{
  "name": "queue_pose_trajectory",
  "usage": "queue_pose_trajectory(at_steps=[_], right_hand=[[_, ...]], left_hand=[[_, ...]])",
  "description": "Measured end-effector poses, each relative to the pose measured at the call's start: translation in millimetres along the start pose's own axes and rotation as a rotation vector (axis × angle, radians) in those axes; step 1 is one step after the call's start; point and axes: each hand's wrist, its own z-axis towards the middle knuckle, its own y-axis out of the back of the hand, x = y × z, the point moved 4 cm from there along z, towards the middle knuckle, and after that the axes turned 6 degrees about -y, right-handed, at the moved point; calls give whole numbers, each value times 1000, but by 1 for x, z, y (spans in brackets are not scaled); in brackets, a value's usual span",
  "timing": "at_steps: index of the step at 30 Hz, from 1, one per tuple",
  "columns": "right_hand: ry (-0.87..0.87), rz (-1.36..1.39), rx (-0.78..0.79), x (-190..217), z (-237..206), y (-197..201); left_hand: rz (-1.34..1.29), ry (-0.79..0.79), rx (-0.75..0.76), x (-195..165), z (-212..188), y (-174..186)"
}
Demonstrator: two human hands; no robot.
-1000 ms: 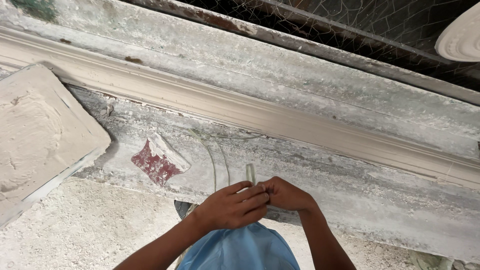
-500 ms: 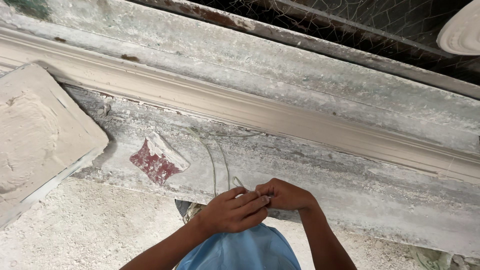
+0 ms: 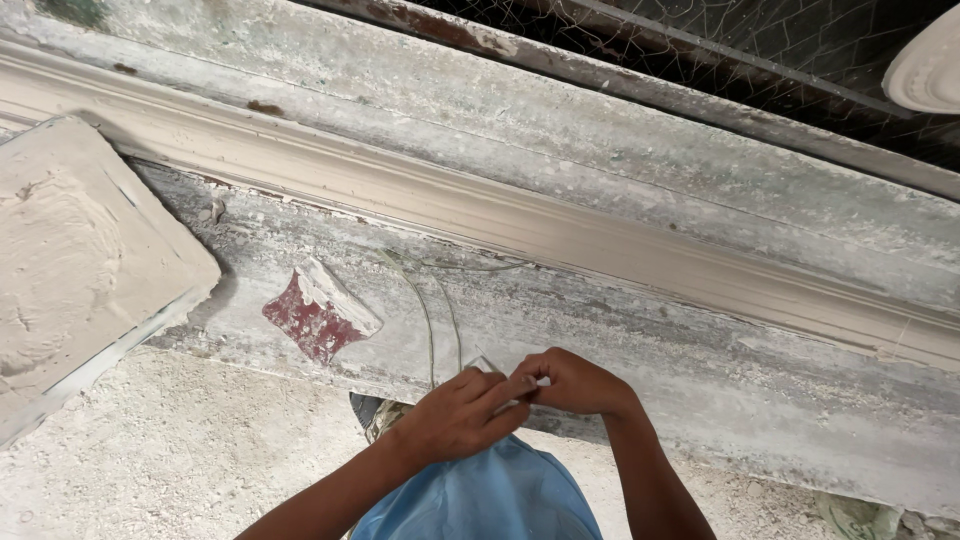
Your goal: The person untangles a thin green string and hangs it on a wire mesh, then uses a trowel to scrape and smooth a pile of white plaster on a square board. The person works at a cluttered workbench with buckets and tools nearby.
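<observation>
I note both hands meeting low at centre: left hand and right hand pinch a small clear strip between closed fingertips, just above the plaster ledge. Risk, in my judgement: the strip is thin and slick, so dusty fingers could let it slip onto the rubble. The mortar board lies well apart.

Left hand and right hand meet, pinching a small pale strip; a red paint patch lies at ten o'clock.
</observation>
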Motion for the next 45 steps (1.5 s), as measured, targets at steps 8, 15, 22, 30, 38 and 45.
queue_pose_trajectory(at_steps=[8, 15, 22, 30, 38, 45], right_hand=[[15, 112, -187, 28, -6, -3], [410, -134, -665, 63, -24, -24], [803, -208, -823, 60, -18, -33], [974, 333, -788, 39, -14, -41], [933, 476, -848, 34, -11, -43], [688, 459, -738, 46, -13, -39]], left_hand=[[-62, 319, -91, 12, -4, 5], [-698, 908, -426, 7, -7, -7], [-1382, 1353, -685, 10, -7, -24], [-1096, 1251, -490, 12, 6, -6], [-484, 864, -500, -7, 26, 11], [-501, 917, -506, 3, 16, 19]])
